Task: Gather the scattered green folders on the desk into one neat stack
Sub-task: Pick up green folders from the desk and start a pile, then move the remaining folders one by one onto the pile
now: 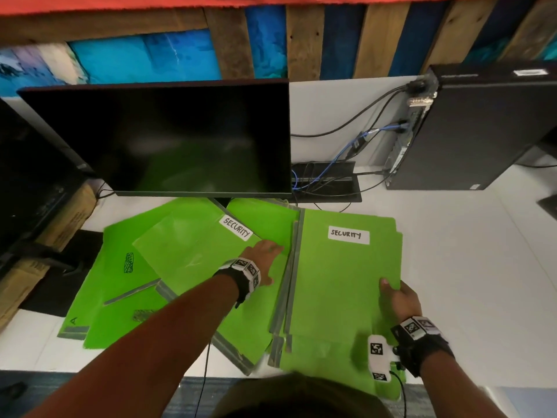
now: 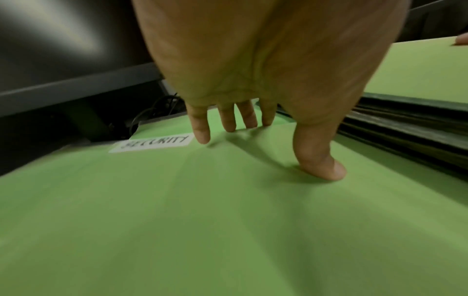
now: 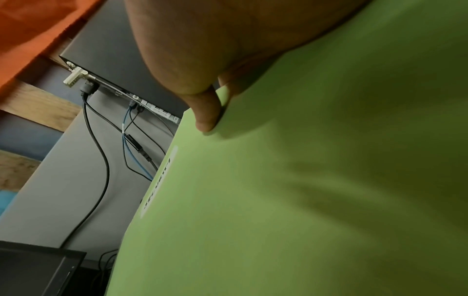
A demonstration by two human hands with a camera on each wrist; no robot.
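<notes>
Nearest the person, at the front edge of the white desk (image 1: 470,267), the right hand (image 1: 401,300) grips the right edge of a stack of bright green card folders (image 1: 337,297): the thumb (image 3: 206,112) lies on the top cover, and the other fingers are hidden under the stack, so how they lie cannot be told. The top folder of that stack carries a white label reading SECURITY (image 1: 348,235), and grey spine strips of the folders beneath show along its left side, not quite aligned.

Just left of the stack, the left hand (image 1: 265,254) rests on a tilted green folder with its own white SECURITY label (image 1: 236,230). In the left wrist view its fingers (image 2: 201,128) are straight and slightly spread, tips touching the cover beside the label, with the thumb (image 2: 319,158) pressed down apart from them.

Further left, more loose green folders (image 1: 114,285) lie fanned and overlapping at different angles, one marked with a black scribble (image 1: 129,262).

Behind the folders stands a dark flat monitor (image 1: 162,137), screen off. To the right at the back, a black computer case (image 1: 482,128) lies with black and blue cables (image 1: 355,143) running from it to a black cable tray (image 1: 325,182)
</notes>
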